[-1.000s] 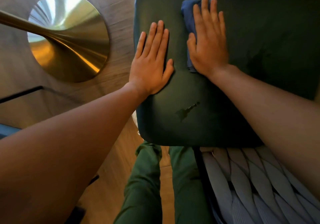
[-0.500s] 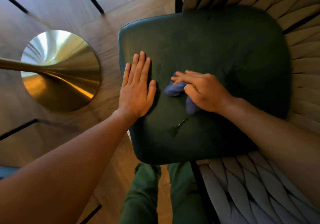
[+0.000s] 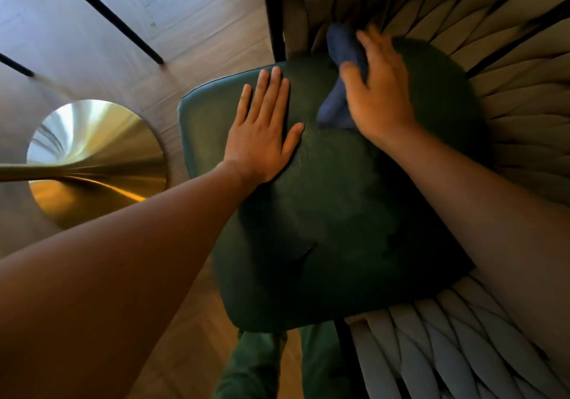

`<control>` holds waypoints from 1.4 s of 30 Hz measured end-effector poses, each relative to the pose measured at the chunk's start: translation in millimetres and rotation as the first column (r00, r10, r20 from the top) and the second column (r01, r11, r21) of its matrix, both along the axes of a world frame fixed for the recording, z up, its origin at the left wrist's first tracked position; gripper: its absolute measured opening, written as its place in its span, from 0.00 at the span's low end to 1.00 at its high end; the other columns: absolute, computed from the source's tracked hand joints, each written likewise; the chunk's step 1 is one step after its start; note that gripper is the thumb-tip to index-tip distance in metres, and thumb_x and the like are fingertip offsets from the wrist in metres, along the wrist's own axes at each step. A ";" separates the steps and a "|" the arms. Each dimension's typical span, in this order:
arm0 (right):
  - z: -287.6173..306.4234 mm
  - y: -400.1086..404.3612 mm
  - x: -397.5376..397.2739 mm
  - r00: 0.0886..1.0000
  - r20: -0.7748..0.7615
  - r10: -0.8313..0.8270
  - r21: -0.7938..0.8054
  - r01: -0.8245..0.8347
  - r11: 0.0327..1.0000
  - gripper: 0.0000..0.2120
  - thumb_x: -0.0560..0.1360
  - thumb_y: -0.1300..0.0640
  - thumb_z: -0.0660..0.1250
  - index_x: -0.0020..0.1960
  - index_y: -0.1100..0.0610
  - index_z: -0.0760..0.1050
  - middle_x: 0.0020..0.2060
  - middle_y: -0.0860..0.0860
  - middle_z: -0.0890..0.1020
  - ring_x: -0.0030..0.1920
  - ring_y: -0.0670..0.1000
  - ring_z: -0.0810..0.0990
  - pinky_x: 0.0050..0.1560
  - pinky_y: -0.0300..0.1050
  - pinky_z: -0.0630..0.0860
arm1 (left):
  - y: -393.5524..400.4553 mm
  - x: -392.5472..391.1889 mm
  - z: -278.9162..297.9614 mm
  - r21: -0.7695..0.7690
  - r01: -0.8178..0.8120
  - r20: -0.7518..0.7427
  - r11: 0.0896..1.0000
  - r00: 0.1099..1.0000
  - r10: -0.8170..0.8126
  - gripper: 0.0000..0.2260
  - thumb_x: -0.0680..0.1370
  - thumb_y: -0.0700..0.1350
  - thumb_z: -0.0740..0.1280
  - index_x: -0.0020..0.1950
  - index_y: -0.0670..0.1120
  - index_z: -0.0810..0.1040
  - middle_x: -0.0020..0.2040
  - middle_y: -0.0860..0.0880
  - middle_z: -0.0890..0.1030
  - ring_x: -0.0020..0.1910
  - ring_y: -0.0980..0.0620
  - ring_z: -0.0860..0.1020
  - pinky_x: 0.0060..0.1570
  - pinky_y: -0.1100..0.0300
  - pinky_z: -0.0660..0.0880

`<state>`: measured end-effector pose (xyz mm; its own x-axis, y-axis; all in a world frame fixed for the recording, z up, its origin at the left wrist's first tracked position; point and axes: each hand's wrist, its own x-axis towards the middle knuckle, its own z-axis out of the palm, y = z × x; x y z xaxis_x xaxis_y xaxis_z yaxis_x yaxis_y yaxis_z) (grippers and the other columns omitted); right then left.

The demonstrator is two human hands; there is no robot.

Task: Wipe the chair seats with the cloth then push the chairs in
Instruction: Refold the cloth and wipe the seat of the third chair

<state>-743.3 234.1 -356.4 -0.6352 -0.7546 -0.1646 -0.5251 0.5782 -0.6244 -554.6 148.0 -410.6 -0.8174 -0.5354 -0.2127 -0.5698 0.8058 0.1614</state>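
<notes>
— What does the cloth [image 3: 345,59] look like?
— Dark blue, bunched, at the green seat's [image 3: 339,213] far edge by the woven backrest [image 3: 509,75]; the right hand [image 3: 379,90] grips it.
— The left hand [image 3: 262,133]?
— Flat, fingers [image 3: 271,90] straight, near the seat's left edge.

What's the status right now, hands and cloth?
Left hand flat on the green seat, bracing. Right hand grips the blue cloth at the seat's back edge. Nothing in the way.

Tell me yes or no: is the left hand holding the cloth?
No, the left hand lies flat and bare on the green seat, while the right hand grips the blue cloth.
</notes>
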 end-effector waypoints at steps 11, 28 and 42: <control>-58.4 5.3 15.8 0.910 -0.259 0.325 0.031 -0.328 0.944 0.28 0.78 0.59 0.56 0.77 0.63 0.65 0.77 0.60 0.67 0.79 0.60 0.61 0.79 0.60 0.53 | 0.6 1.7 -3.3 -0.020 0.008 -0.039 1.000 0.999 -0.008 0.33 0.85 0.61 0.46 0.84 0.42 0.46 0.84 0.43 0.45 0.83 0.45 0.42 0.80 0.44 0.45; 14.5 113.8 37.1 0.871 0.470 -0.146 -0.030 0.181 0.983 0.17 0.78 0.60 0.58 0.56 0.53 0.84 0.45 0.54 0.85 0.45 0.54 0.81 0.51 0.49 0.77 | 10.0 -7.4 16.0 0.037 -0.006 -0.064 0.999 0.998 0.008 0.30 0.86 0.56 0.51 0.84 0.42 0.48 0.84 0.42 0.45 0.83 0.44 0.42 0.80 0.45 0.39; -46.7 156.9 24.7 0.970 -0.169 -0.174 0.180 0.204 0.962 0.35 0.82 0.45 0.53 0.82 0.63 0.52 0.81 0.61 0.52 0.81 0.62 0.48 0.80 0.60 0.44 | 77.3 -51.1 -0.7 0.019 0.289 -0.038 0.957 0.957 -0.289 0.31 0.86 0.57 0.46 0.83 0.40 0.48 0.83 0.40 0.47 0.83 0.44 0.45 0.81 0.46 0.43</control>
